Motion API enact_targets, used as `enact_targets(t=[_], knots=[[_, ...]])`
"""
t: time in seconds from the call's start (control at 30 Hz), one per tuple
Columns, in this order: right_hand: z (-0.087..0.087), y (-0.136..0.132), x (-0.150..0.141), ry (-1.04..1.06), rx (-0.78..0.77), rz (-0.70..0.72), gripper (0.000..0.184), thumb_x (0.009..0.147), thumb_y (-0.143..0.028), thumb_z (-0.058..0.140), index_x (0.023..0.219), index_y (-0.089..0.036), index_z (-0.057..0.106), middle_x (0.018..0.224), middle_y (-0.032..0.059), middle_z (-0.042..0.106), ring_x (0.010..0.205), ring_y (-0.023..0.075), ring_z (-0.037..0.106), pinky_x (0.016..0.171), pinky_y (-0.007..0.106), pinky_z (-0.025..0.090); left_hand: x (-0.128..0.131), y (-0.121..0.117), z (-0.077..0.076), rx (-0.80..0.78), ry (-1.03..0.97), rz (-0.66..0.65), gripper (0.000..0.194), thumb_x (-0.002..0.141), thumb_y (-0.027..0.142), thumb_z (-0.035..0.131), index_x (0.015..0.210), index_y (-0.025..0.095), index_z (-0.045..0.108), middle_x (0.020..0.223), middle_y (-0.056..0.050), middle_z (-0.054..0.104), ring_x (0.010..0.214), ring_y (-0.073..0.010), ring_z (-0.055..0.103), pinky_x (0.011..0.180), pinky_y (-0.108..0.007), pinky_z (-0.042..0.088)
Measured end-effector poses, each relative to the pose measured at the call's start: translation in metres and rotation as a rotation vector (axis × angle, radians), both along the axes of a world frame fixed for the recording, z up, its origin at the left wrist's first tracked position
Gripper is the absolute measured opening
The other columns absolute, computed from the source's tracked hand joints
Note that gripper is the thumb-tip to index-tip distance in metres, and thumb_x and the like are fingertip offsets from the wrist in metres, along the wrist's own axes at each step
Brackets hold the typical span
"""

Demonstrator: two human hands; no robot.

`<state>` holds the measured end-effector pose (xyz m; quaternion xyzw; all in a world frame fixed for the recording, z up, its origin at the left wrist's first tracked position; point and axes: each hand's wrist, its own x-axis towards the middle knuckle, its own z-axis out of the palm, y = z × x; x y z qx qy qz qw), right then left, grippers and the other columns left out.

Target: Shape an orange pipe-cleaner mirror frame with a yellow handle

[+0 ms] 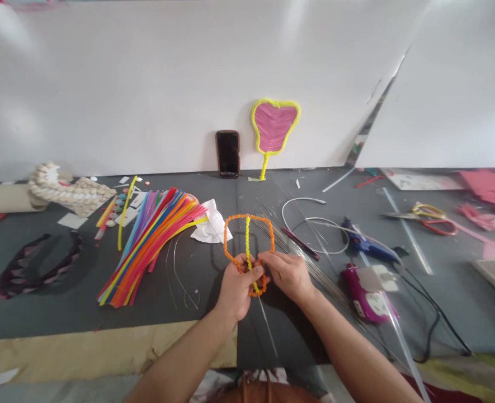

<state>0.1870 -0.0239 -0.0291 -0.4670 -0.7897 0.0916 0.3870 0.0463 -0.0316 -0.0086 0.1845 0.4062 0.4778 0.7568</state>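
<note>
An orange twisted pipe-cleaner frame (249, 216) is held over the dark table, with a large rounded loop at the top and a smaller one below. A yellow twisted pipe cleaner (248, 238) runs down its middle. My left hand (239, 284) is closed on the frame where the two loops meet, thumb across the yellow strip. With fingertips pinched, my right hand (288, 274) grips the orange frame on its right side. A thin straight wire (268, 326) sticks out below the frame toward me.
A bundle of coloured pipe cleaners (150, 246) lies left. Loose wires (314, 268), a glue gun (362, 239), a magenta device (368, 296) and scissors (427, 218) lie right. A phone (228, 154) and a pink-and-yellow fan shape (275, 127) lean against the white wall behind.
</note>
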Motion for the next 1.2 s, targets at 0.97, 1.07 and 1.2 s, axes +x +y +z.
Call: enact_targets(t=[0.97, 1.07, 1.2], knots=[[0.012, 0.015, 0.004, 1.369, -0.983, 0.028, 0.027, 0.071, -0.037, 0.071, 0.086, -0.017, 0.061, 0.065, -0.0043, 0.052, 0.044, 0.0028, 0.039, 0.039, 0.016, 0.025, -0.006, 0.002, 0.003, 0.019, 0.135, -0.183, 0.034, 0.064, 0.030, 0.076, 0.090, 0.014, 0.061, 0.076, -0.004, 0.064, 0.064, -0.0131, 0.062, 0.064, -0.028, 0.053], [0.013, 0.014, 0.004, 1.350, -0.988, 0.045, 0.027, 0.072, -0.037, 0.070, 0.088, -0.017, 0.062, 0.067, -0.0033, 0.054, 0.044, 0.0032, 0.041, 0.039, 0.016, 0.027, -0.008, 0.004, 0.002, -0.021, 0.120, -0.199, 0.035, 0.067, 0.033, 0.074, 0.092, 0.013, 0.062, 0.075, -0.005, 0.065, 0.063, -0.0148, 0.063, 0.061, -0.030, 0.053], [0.013, 0.013, 0.001, 1.311, -0.988, 0.041, 0.028, 0.071, -0.038, 0.071, 0.086, -0.017, 0.061, 0.065, -0.0040, 0.053, 0.045, 0.0038, 0.042, 0.039, 0.016, 0.028, -0.011, 0.006, -0.001, -0.045, 0.054, -0.187, 0.029, 0.067, 0.032, 0.074, 0.088, 0.015, 0.062, 0.075, -0.005, 0.067, 0.063, -0.0160, 0.065, 0.062, -0.031, 0.053]])
